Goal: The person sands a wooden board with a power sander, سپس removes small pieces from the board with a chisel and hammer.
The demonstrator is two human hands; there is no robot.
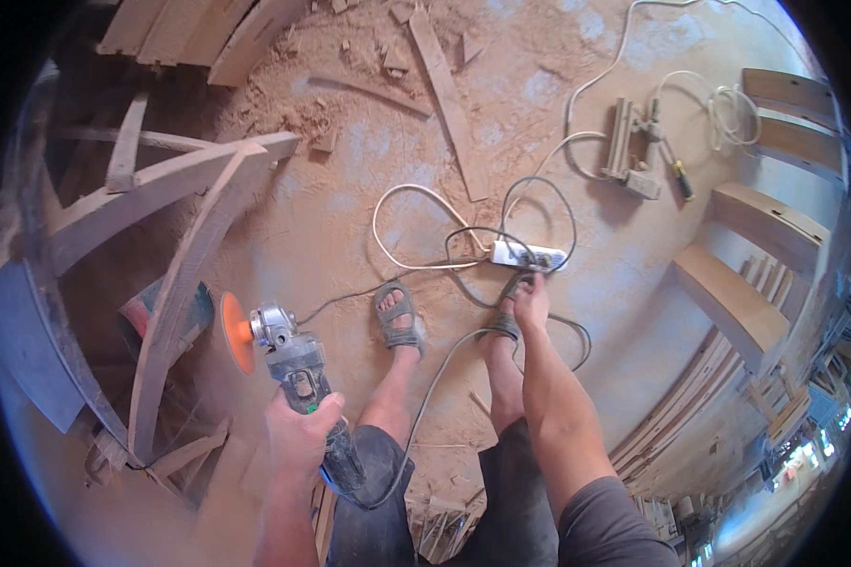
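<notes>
Left hand [300, 433] wraps fingers tight round body of angle grinder [293, 364], orange sanding disc [236, 331] just beside curved wooden piece [184, 293]. Right hand [531, 300] reaches down to white power strip [528, 255] on dusty floor, fingers narrow (grip unclear). Grinder looks heavy, rigid; best held by body, clear of disc.

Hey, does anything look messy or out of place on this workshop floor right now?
Yes. Cords lie tangled in loops around the white power strip, right by the sandalled feet. Sawdust and wood scraps cover the floor. The right hand reaches down to the strip while the left hand holds a grinder.
</notes>
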